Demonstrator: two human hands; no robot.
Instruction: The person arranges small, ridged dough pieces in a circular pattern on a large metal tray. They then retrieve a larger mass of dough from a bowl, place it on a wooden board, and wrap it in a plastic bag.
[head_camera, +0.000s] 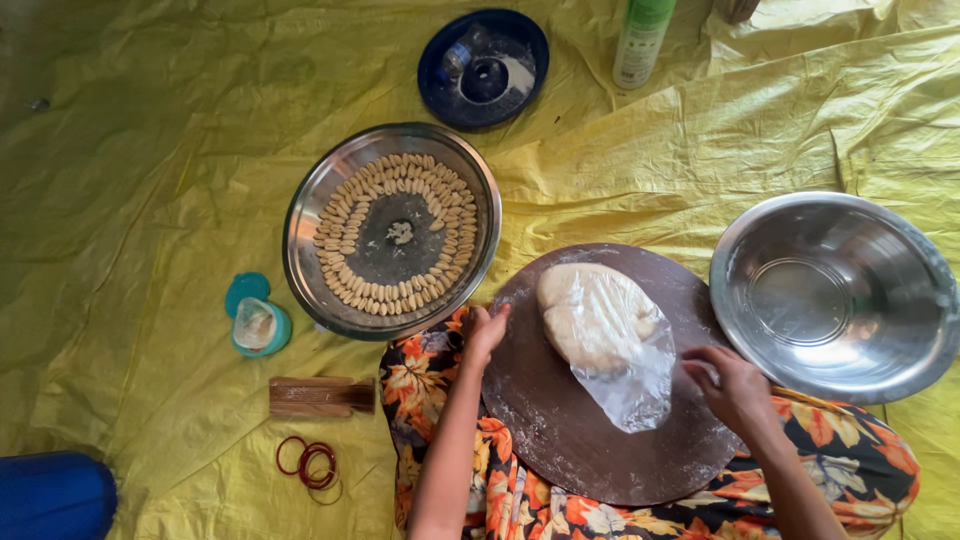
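The dough (592, 312), a pale lump half wrapped in a clear plastic bag (630, 385), lay on the round brown board (560, 430) between the two hands, nearer the right one. The left hand (484, 330) rested at the board's far-left edge, fingers curled loosely over the rim and gripping nothing else. The right hand (728, 382) sat on the board just beside the bag's loose end, fingers bent with the tips pinched close; whether they had hold of the plastic could not be told. The board seemed to be propped on the person's lap, so a push from either hand could tip it and slide the dough onto the yellow sheet (150, 200). A tug on the bag might stretch or tear the sticky lump. Beyond the left hand stood a steel tray (310, 190) ringed with small shaped pieces (345, 215), close enough for an elbow to scatter them. Past the right hand, an empty steel bowl (900, 250) touched the board's edge and could be knocked.
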